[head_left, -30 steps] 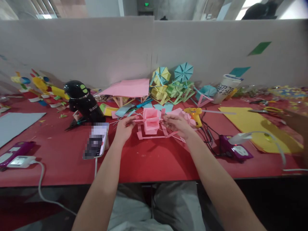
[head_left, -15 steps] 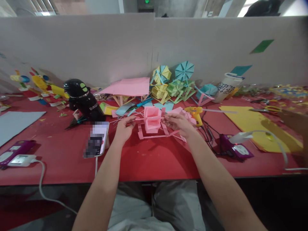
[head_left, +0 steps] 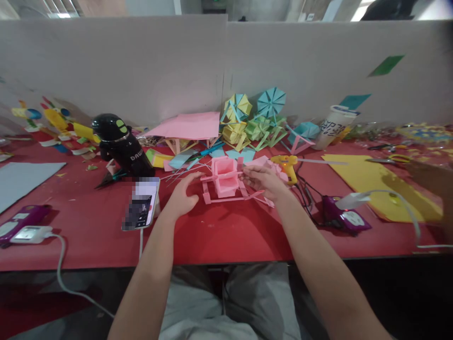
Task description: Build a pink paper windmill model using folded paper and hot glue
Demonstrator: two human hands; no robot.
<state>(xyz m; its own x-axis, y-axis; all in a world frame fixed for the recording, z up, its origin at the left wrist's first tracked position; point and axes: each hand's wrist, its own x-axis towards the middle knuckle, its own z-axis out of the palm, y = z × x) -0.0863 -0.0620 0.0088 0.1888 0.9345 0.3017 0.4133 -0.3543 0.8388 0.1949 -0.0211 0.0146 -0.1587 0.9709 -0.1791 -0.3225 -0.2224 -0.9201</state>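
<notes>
A pink folded-paper model [head_left: 225, 177], a boxy middle with strip legs and a long crossbar, sits on the red table [head_left: 226, 236] in front of me. My right hand [head_left: 264, 182] pinches the right end of its crossbar between thumb and fingers. Just left of the model is my left hand [head_left: 184, 196], thumb and fingers apart with a gap between them and the crossbar's left end. Thin loose paper strips [head_left: 187, 171] lie behind my left hand. More pink paper pieces are partly hidden behind my right hand.
A yellow glue gun [head_left: 287, 165] with a dark cable lies right of my right hand. A phone [head_left: 141, 203] stands at left, near a black bottle [head_left: 122, 146]. Colourful paper models [head_left: 272, 103] line the back; yellow sheets [head_left: 382, 189] and scissors [head_left: 392, 159] lie at right.
My left hand has let go of the crossbar's left end, drawn slightly away to the left and opened. My right hand stays at the model's right side.
</notes>
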